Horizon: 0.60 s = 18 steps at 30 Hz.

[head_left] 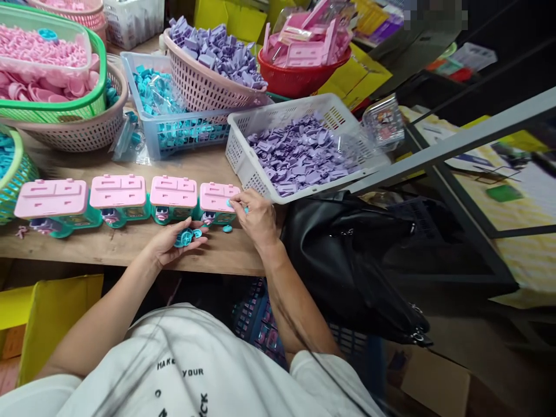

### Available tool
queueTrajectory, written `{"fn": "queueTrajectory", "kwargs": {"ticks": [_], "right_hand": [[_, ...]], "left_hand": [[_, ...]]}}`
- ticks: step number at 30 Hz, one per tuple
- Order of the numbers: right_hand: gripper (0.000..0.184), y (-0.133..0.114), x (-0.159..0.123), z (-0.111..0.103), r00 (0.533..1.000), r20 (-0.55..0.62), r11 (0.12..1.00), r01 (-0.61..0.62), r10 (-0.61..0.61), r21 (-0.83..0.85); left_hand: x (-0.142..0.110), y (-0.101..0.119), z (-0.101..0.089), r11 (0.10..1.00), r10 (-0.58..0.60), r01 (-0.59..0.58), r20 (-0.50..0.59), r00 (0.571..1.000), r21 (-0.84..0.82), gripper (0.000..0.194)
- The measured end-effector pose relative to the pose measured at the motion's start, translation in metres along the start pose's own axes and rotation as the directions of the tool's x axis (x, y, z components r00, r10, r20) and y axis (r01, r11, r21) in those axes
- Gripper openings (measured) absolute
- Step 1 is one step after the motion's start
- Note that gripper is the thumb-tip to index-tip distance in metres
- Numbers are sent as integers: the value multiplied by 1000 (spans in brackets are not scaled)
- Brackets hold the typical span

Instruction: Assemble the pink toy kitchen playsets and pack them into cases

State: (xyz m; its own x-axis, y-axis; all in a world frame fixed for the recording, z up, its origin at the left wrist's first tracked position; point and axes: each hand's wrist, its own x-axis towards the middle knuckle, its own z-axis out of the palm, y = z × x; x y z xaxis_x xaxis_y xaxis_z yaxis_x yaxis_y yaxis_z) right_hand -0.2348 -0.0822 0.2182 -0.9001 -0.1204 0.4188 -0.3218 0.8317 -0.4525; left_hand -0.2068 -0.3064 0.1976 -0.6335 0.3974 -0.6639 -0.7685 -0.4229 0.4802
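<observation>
A row of several pink-roofed, teal-bodied toy houses stands on the wooden table [130,243]. My right hand [256,217] pinches a small blue piece against the roof edge of the rightmost toy house [216,200]. My left hand [171,242] lies palm up at the table's front edge, fingers curled around a few small blue wheel-like pieces [186,236]. One more blue piece [227,228] lies loose on the table between my hands.
A white basket of purple parts [299,153] sits right behind my right hand. Further back are a blue crate of blue parts [174,124], a beige basket of purple parts [212,58], pink-filled baskets [52,63] and a red bowl [299,78]. A black bag [356,260] lies to my right.
</observation>
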Motion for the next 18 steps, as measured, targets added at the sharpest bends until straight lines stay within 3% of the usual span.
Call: {"fn": "queueTrajectory", "kwargs": {"ticks": [3, 7, 10, 13, 18], "right_hand": [[20, 4, -11, 0, 996, -71, 997, 50, -45, 60], [24, 11, -51, 3, 970, -244, 997, 26, -7, 74], [24, 12, -83, 17, 996, -94, 998, 0, 6, 65], [27, 14, -97, 37, 998, 48, 999, -32, 33, -5], [26, 21, -96, 47, 993, -20, 985, -117, 116, -124]], "left_hand": [[-4, -2, -3, 993, -16, 20, 33, 999, -116, 35], [-13, -7, -10, 984, -8, 21, 73, 997, -179, 46], [-17, -8, -15, 980, 6, 11, 86, 996, -197, 48], [-20, -7, -16, 977, 0, 22, 107, 994, -210, 50], [-26, -6, -21, 977, 20, 5, 112, 994, -215, 51]]}}
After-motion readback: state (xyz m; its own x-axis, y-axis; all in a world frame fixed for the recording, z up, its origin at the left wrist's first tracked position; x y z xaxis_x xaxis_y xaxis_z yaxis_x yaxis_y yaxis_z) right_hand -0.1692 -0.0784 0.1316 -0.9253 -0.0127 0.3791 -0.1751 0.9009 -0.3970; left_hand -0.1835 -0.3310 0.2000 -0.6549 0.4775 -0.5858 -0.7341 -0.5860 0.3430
